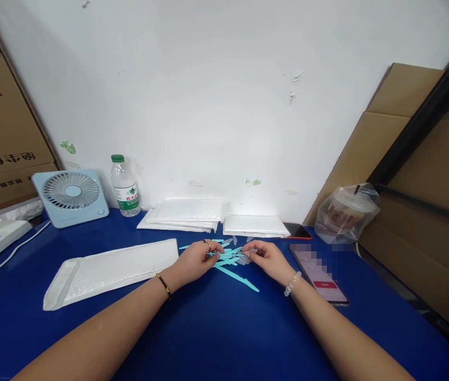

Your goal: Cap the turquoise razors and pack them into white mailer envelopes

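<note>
A loose heap of slim turquoise sticks, which look like eyebrow razors, lies on the blue table between my hands. My left hand is closed in a pinch on one turquoise razor at the heap's left side. At the right side, my right hand pinches a small clear piece that looks like a blade cap. More translucent caps lie among the razors. One longer razor points toward the front right, apart from my fingers. The fingertips partly hide what they hold.
Left of the heap lies a white padded envelope. White packets are stacked by the wall, with another pile beside them. A phone lies right, near a bagged cup. A fan and bottle stand left.
</note>
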`<state>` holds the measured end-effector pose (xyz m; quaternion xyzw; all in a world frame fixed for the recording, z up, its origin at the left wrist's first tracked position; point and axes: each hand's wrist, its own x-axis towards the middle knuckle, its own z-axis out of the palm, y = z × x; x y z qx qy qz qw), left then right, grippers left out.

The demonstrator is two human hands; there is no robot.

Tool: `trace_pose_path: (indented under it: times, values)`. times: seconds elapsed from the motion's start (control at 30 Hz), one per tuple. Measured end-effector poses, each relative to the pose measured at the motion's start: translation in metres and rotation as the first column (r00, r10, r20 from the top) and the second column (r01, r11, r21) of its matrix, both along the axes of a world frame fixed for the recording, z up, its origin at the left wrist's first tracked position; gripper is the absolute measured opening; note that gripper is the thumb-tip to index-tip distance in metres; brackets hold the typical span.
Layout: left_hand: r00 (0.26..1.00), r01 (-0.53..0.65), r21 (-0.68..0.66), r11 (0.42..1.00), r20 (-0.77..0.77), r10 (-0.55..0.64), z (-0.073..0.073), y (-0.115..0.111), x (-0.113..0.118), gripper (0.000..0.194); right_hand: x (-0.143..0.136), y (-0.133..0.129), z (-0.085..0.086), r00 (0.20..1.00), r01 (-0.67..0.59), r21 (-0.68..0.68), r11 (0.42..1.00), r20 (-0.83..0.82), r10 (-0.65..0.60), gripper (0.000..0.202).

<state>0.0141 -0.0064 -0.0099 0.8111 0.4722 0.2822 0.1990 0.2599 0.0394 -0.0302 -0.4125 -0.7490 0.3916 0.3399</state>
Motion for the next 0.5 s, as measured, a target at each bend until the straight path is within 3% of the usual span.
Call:
trace_pose_path:
  times: [0.5]
  values:
    - [0.999,0.037,-0.02,0.999,0.014,-0.037,0.0006,-0.0006,0.0016,0.021,-0.0005,-0.0009,0.0002,0.999,-0.014,0.005,1.0,0.039,0.014,0.022]
